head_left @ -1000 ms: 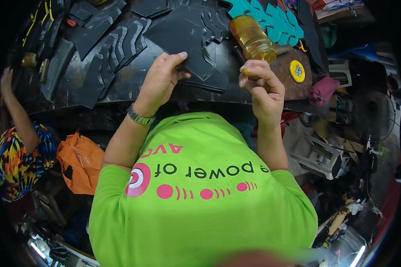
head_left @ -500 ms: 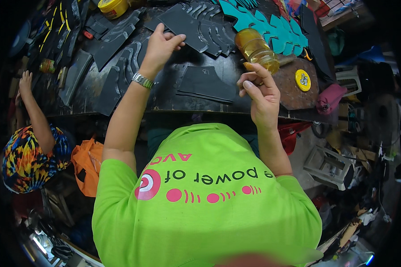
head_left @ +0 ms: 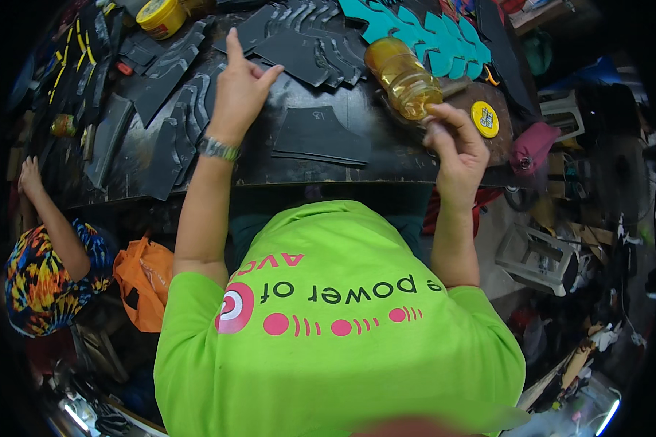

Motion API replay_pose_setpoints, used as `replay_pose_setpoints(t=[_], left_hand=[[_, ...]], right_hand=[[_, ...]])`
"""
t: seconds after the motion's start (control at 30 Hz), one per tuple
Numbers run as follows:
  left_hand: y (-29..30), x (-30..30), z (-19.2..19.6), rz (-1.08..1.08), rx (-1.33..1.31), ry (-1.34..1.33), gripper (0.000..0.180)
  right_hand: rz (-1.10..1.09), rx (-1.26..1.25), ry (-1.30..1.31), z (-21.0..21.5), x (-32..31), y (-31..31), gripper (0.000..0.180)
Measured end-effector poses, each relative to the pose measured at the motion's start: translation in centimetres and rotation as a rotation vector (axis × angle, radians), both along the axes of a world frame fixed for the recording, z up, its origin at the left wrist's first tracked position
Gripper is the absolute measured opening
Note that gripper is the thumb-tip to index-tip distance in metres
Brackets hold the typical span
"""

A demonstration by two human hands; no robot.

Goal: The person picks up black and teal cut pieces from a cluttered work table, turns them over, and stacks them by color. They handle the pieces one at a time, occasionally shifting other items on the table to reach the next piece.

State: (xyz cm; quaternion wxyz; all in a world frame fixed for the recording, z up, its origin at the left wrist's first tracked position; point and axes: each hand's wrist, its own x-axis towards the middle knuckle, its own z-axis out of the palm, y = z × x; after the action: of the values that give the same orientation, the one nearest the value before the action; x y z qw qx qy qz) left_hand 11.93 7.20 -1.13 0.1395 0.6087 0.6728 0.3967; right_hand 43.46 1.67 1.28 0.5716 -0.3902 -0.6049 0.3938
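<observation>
Right hand [head_left: 455, 142] closed round the neck end of a bottle [head_left: 404, 76] of amber liquid, which lies tilted on the dark bench [head_left: 386, 156], base pointing away. Yellow lid [head_left: 485, 119] just right of the hand, flat on the bench (probably the bottle's cap; cannot confirm). Left hand [head_left: 239, 87] lifted above the black cut pieces [head_left: 299, 51], fingers loosely spread, index raised, holding nothing. One flat black panel [head_left: 319, 137] lies alone between the hands, nearest the body. Teal pieces [head_left: 423, 29] stacked beyond the bottle.

Judgement: with the mouth seemingly uncapped, the grip should stay firm at the neck and any tipping slow, mouth kept over the panel rather than the bench edge. Free hand best steadying the panel, clear of the liquid
</observation>
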Motion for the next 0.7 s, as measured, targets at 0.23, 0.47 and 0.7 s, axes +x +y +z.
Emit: replay_pose_setpoints(t=[0.23,0.47,0.7], left_hand=[[-6.8,1.7,-0.2,-0.331,-0.030,0.215,0.066],[-7.6,2.6,-1.8,-0.276,-0.044,0.315,0.075],[-7.7,3.1,-1.4,-0.255,-0.004,0.155,0.063]], right_hand=[[-0.175,0.057,-0.949,1.3,2.6,0.1,0.043],[-0.153,0.034,-1.279,0.8,1.2,-0.4,0.058],[-0.113,0.088,-1.341,2.2,1.2,-1.3,0.047]])
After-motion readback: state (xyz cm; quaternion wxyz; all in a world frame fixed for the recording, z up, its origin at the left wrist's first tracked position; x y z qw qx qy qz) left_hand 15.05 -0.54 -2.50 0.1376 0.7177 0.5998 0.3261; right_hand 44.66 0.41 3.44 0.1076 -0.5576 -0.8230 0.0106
